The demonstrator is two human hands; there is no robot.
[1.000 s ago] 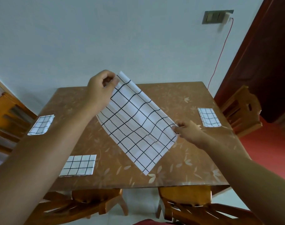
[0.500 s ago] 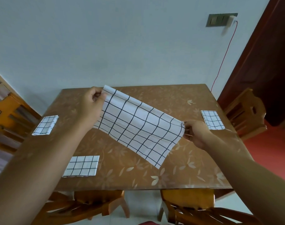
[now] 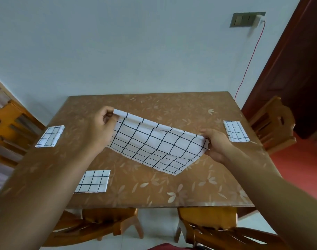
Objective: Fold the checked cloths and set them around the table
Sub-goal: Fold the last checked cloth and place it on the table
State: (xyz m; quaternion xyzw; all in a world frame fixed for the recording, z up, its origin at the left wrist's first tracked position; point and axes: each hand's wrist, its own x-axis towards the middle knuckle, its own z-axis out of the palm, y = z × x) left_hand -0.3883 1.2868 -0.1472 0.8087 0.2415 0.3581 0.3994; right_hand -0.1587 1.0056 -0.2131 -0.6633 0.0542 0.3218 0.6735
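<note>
Far left, a wooden chair (image 3: pixel 8 127) stood at the bench's left side. Left folded cloth (image 3: pixel 50 136), white with black checks, lay flat at the left edge of the brown flower-patterned bench (image 3: pixel 172 192). Near folded cloth (image 3: pixel 92 181) lay flat by the near-left edge, partly hidden by the left forearm. A near-left chair (image 3: pixel 100 226) was tucked under the near edge.

Left hand (image 3: pixel 100 130) was over the bench, left of centre. Its fingers (image 3: pixel 109 112) were curled, pinching the far-left corner of the checked cloth (image 3: pixel 157 145). That cloth was stretched between both hands over mid-bench. Its top edge was taut, sloped down to the right and looked doubled over. The rest hung to a point right of centre; could not tell if the tip touched the bench.

Right hand (image 3: pixel 217 145) was right of centre, fingers (image 3: pixel 206 131) closed on the cloth's right corner. A near-right chair (image 3: pixel 208 224) sat below it under the near edge. Right folded cloth (image 3: pixel 235 131) lay flat at the right edge, near the right hand but apart. High on the wall was a switch plate (image 3: pixel 247 19), with a red wire (image 3: pixel 249 60) running down from it behind the bench. A right chair (image 3: pixel 273 123) and a dark door (image 3: pixel 298 69) were at the far right.
</note>
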